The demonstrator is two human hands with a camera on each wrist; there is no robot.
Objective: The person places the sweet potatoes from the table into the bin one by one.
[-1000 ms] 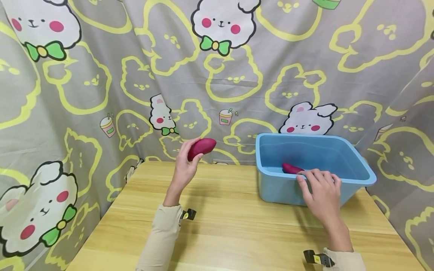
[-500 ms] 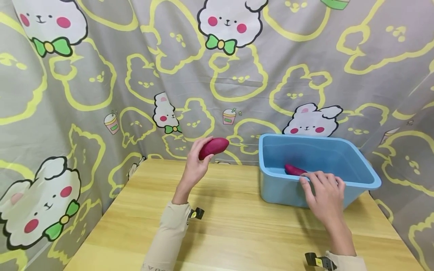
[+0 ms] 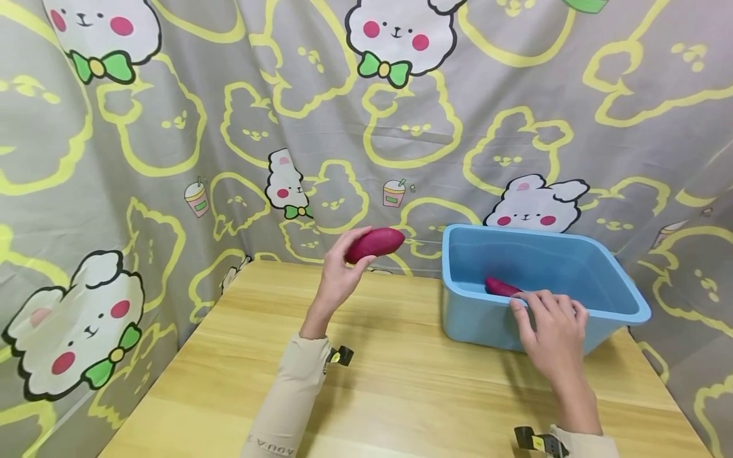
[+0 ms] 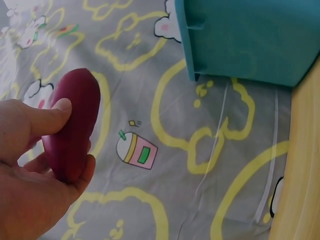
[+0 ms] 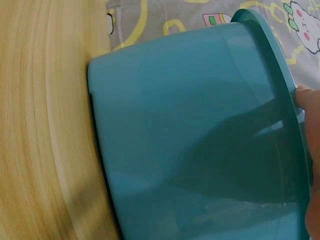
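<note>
My left hand (image 3: 339, 270) holds a purple-red sweet potato (image 3: 378, 244) in the air above the far part of the table, left of the blue plastic bin (image 3: 475, 318). In the left wrist view the thumb presses one side of the sweet potato (image 4: 77, 120), with fingers curled round its lower end. My right hand (image 3: 552, 331) grips the bin's near rim, fingers over the edge and thumb on the outside. Inside the bin lies another purple-red sweet potato (image 3: 501, 287), partly hidden by the front rim and the right hand.
The bin stands at the right rear of a light wooden table (image 3: 401, 381). Behind and beside the table hangs a grey curtain (image 3: 321, 140) printed with yellow outlines and white rabbits. A dark strap device (image 3: 340, 355) sits at the left wrist, with another (image 3: 538, 440) at the right.
My left hand has moved right with the sweet potato, closer to the bin. The right hand stays on the rim. The whole head view has shifted slightly.
</note>
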